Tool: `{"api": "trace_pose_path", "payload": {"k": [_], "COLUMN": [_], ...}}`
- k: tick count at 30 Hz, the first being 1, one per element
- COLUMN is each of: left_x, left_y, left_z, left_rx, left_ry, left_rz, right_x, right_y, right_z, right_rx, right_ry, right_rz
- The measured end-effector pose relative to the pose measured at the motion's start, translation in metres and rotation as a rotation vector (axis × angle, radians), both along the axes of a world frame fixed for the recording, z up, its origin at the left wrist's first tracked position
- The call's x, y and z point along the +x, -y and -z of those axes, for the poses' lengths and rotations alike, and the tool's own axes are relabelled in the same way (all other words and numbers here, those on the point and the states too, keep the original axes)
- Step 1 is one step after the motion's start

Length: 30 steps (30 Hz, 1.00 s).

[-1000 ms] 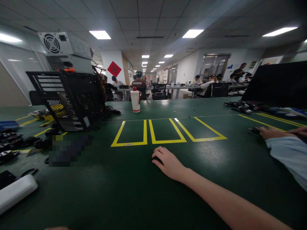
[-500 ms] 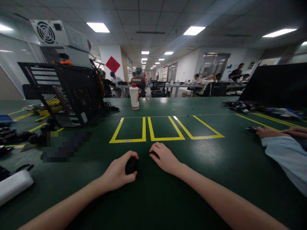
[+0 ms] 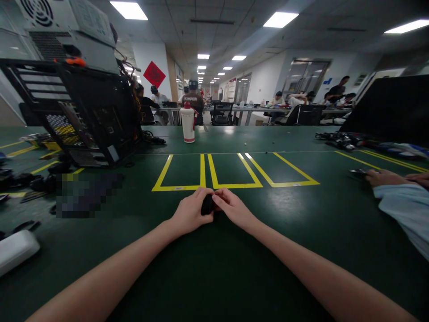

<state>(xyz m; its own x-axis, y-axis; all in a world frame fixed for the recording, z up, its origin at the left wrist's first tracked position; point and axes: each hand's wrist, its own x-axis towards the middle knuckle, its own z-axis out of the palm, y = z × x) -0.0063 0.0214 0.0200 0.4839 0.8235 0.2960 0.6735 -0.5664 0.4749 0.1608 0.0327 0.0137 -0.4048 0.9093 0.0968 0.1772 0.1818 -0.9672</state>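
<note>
In the head view, my left hand (image 3: pixel 191 206) is closed around a black rounded object (image 3: pixel 208 204), about as big as a computer mouse. Its thumb is on the near side and its fingers curl over the far side. My right hand (image 3: pixel 232 206) meets it from the right, thumb and fingers pinched together at the object's right end. What lies inside that pinch is hidden. Both hands are low over the green table (image 3: pixel 214 268), just in front of the yellow tape frames (image 3: pixel 237 185).
At the left stands an open black computer case (image 3: pixel 97 112) with a power supply (image 3: pixel 72 22) on top. A white bottle with a red lid (image 3: pixel 188 125) stands behind the tape. Dark cables (image 3: pixel 338 139) lie at the right, near another person's sleeve (image 3: pixel 402 201) and hand (image 3: pixel 382 177).
My hands were apart and have come together. The left moved right and away from me with the black object. The right, earlier over a small dark thing, now pinches at the object's end.
</note>
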Motion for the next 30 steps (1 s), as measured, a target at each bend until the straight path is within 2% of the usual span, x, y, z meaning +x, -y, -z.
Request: {"api": "trace_pose_path", "payload": {"k": [3,5,8,12,15,19,26,30], "left_x": [-0.001,-0.001,-0.003,-0.004,-0.004,-0.004,-0.004,-0.004], "left_y": [0.001,0.002,0.005,0.009,0.01,0.008,0.007,0.007], "left_z": [0.002,0.004,0.006,0.006,0.007,0.008,0.008,0.007], "left_rx": [0.061,0.1,0.124,0.124,0.127,0.146,0.178,0.169], "left_ry": [-0.03,-0.037,-0.023,-0.043,-0.056,-0.057,-0.063,-0.06], "left_rz": [0.028,0.045,0.049,0.053,0.043,0.032,0.044,0.064], "right_x": [0.001,0.003,0.005,0.006,0.006,0.005,0.001,0.003], "right_y": [0.001,0.001,0.002,0.007,0.011,0.012,0.006,0.005], "right_z": [-0.003,-0.003,-0.002,0.002,0.004,0.004,0.005,0.005], "right_rx": [-0.155,-0.202,-0.158,-0.015,0.059,0.027,0.024,-0.001], "right_ry": [-0.093,-0.124,-0.147,-0.163,-0.15,-0.171,-0.141,-0.087], "right_rz": [-0.023,-0.036,-0.055,-0.126,-0.123,-0.124,-0.017,-0.064]}}
